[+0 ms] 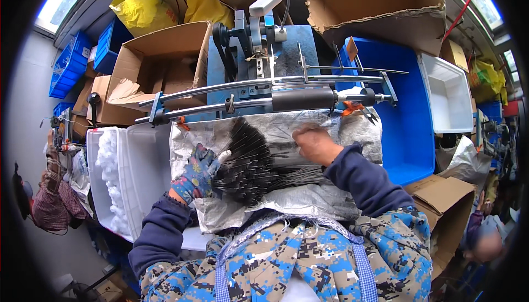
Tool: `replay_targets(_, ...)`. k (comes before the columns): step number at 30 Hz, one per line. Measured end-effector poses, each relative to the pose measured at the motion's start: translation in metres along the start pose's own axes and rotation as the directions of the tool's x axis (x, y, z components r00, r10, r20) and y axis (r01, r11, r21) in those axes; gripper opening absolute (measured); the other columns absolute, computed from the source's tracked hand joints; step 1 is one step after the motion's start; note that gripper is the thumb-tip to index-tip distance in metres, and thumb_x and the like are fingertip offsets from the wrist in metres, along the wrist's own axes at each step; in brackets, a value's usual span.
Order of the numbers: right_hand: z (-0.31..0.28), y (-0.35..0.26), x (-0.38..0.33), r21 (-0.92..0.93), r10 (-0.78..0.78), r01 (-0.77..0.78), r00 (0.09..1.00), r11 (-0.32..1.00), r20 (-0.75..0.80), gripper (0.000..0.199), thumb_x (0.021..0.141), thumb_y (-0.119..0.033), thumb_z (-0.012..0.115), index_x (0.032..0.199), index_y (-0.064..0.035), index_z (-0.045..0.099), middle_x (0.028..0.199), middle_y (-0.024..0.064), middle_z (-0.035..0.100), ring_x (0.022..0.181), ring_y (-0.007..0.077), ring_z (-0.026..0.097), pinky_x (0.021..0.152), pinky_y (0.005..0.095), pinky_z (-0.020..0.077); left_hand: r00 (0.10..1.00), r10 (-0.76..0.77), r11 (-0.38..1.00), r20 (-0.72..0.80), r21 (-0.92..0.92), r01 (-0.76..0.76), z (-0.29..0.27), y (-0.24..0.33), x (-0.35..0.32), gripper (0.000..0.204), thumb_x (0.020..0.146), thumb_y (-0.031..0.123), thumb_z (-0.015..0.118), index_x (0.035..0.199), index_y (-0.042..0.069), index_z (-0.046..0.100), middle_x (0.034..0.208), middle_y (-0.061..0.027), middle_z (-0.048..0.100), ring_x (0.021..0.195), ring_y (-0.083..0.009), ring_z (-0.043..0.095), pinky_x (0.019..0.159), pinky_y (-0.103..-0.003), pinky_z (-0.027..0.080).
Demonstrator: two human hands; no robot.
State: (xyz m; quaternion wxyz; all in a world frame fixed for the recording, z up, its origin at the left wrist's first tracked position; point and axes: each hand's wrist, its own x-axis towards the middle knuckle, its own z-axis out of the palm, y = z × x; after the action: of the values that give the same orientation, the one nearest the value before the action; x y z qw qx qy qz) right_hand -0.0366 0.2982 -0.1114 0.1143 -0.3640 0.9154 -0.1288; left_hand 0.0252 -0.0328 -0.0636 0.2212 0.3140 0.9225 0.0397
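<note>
On the silvery woven sack (325, 197) before me lies a heap of thin wire brushes with black bristles (245, 164), their bare grey wire stems (303, 175) stretching to the right. My left hand (197, 174), in a flowered blue glove, is at the bristle end, fingers curled; a small whitish bit shows by its fingertips, and what it grips is unclear. Bare, my right hand (317, 143) hovers above the stems with its fingers closed. Anything pinched in it is too thin or hidden to name.
A machine with a black roller (303, 98) and steel rods stands just beyond the sack. To its left are a cardboard box (160, 54) and a white bin (146, 156) with white stuff; to its right, a large blue bin (405, 131). Other people sit at both far sides.
</note>
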Motion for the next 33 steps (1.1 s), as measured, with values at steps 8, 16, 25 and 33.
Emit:
replay_targets(8,-0.016,-0.015,-0.021,0.119,-0.064,0.043,0.982,0.992,0.178,0.02,0.071,-0.017,0.059,0.081,-0.0003,0.054,0.072,0.0178,0.061,0.069,0.0335,0.062,0.056,0.0408,0.0491,0.872,-0.188,0.979,-0.452,-0.014,0.203,0.065,0.011,-0.075,0.052,0.075,0.023,0.062,0.119,0.001,0.046,0.112,-0.0219,0.048,0.103,-0.0406,0.047,0.093,-0.049,0.035)
replay_targets(16,-0.006,-0.022,-0.04,0.174,-0.142,0.095,0.948,0.98,0.285,0.008,0.069,-0.006,0.052,0.072,-0.0007,0.058,0.067,0.0183,0.061,0.065,0.0331,0.062,0.054,0.0413,0.0499,0.915,-0.403,0.872,0.036,-0.287,0.395,0.061,-0.027,-0.051,0.116,0.041,0.062,0.074,0.126,-0.005,0.035,0.121,-0.0257,0.042,0.116,-0.0461,0.035,0.101,-0.053,0.022)
replay_targets(25,-0.045,-0.029,-0.034,0.144,-0.043,0.041,0.999,0.989,0.009,0.026,0.067,-0.003,0.056,0.092,-0.0029,0.049,0.071,0.0121,0.054,0.06,0.0296,0.06,0.048,0.0369,0.0477,0.966,-0.243,0.97,-0.082,-0.001,0.244,0.011,0.006,-0.053,0.111,0.049,0.066,0.067,0.132,0.0,0.033,0.128,-0.0217,0.04,0.122,-0.0392,0.032,0.105,-0.052,0.012)
replay_targets(33,-0.094,-0.022,0.007,0.145,-0.048,0.114,0.917,0.983,-0.397,0.036,0.068,0.006,0.054,0.102,-0.0041,0.056,0.065,0.007,0.051,0.055,0.0248,0.055,0.047,0.0334,0.0446,0.939,-0.104,0.901,-0.327,-0.431,-0.05,-0.02,0.02,-0.023,0.044,0.064,0.03,0.075,0.095,0.002,0.06,0.086,-0.0116,0.06,0.079,-0.0311,0.058,0.081,-0.04,0.045)
